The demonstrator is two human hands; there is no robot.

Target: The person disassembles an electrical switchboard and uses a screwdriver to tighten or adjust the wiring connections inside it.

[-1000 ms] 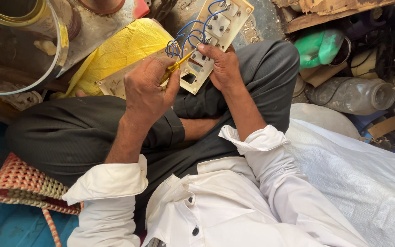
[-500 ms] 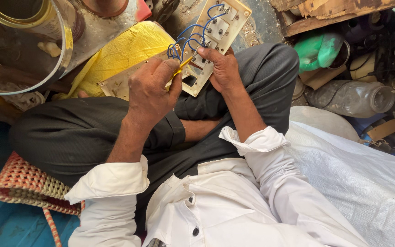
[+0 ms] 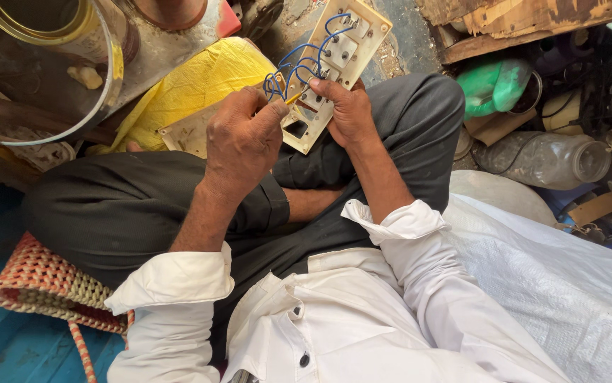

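My right hand [image 3: 348, 110] grips the switch board [image 3: 334, 71] above my knee; my left hand [image 3: 243, 138] closes on a yellow screwdriver [image 3: 293, 97] at its terminals; blue wires [image 3: 299, 60] already loop between switches; tightening seems unfinished.

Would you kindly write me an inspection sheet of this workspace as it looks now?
Surface: the person sits cross-legged on a woven mat; work rests over the lap.
Job's things: cream switch plate, back side up; yellow-handled screwdriver at its terminals.
Clutter: yellow bag, metal tin, clear plastic jar, green bag, white sack.
Grippers: left hand grips the screwdriver; right hand holds the plate.
Cables: blue wires looped across the plate.
Surroundings: wooden boards above.
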